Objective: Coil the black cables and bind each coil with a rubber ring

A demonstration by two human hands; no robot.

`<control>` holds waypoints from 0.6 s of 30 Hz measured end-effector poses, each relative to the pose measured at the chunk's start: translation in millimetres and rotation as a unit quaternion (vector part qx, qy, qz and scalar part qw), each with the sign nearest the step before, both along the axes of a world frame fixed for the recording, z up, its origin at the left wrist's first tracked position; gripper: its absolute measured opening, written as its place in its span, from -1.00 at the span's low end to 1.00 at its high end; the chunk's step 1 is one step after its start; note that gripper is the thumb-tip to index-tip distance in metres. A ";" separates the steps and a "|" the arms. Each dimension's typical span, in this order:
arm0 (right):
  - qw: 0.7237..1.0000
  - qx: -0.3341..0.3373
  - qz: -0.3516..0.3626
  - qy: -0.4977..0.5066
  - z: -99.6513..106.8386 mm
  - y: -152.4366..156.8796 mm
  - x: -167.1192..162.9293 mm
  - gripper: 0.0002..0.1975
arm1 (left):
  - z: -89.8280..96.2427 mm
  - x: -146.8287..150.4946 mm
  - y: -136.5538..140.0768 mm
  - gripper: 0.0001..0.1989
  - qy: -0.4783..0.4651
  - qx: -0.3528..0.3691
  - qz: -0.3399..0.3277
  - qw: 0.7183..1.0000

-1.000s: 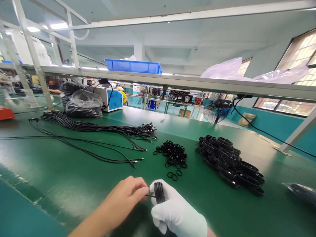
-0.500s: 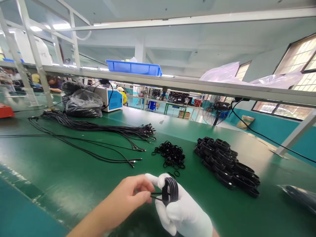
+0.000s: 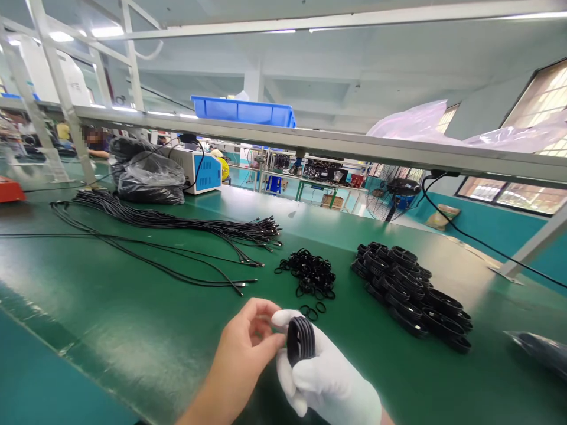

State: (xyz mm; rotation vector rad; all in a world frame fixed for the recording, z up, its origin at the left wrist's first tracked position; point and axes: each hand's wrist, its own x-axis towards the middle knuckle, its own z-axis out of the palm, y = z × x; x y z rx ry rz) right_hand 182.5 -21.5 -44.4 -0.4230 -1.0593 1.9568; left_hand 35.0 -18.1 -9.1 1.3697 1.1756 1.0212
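Gloved right hand grips a black cable coil above the bench, toward its near edge.
The coil looks light, springy and smooth, probably best pinched across all its turns; whether the bare left hand beside it pinches anything, I cannot tell.

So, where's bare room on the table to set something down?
A wide bare patch of green table lies left of the left hand, in front of the loose cables. Another lies beyond the ring pile, between the cable bundle and coil pile. It is crowded at both piles and where the right hand holds a coiled cable.
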 end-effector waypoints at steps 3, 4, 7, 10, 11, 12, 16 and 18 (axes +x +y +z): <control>0.999 -0.007 0.035 -0.016 -1.0 0.8 1.2 -0.29 | 15.6 -10.8 -1.9 -0.73 0.127 0.106 0.002 0.986; 0.999 -0.011 0.051 -0.012 -2.0 0.4 1.1 -0.29 | 20.7 -13.5 -1.2 -0.68 0.149 0.128 -0.037 0.980; 0.993 -0.044 0.111 0.015 -4.6 -2.6 -0.4 -0.34 | 31.1 -17.7 7.2 -0.62 0.172 0.130 -0.166 0.962; 0.989 -0.090 0.105 0.049 -2.8 -5.2 -3.3 -0.46 | 31.8 -20.5 23.0 -0.71 0.151 0.064 -0.212 0.963; 0.989 -0.102 0.087 0.057 -1.0 -5.3 -4.7 -0.47 | 30.4 -21.7 28.6 -0.72 0.136 0.038 -0.216 0.966; 0.990 -0.110 0.069 0.060 1.0 -5.2 -6.4 -0.46 | 28.5 -22.9 33.7 -0.71 0.120 0.012 -0.220 0.968; 0.997 -0.078 -0.007 -0.026 7.1 -2.8 -16.1 -0.54 | 19.7 -22.4 45.9 -0.67 0.103 -0.053 -0.210 0.971; 0.985 -0.050 -0.074 -0.148 7.5 -1.5 -21.6 -0.55 | 16.3 -18.2 47.2 -0.70 0.134 -0.051 -0.189 0.972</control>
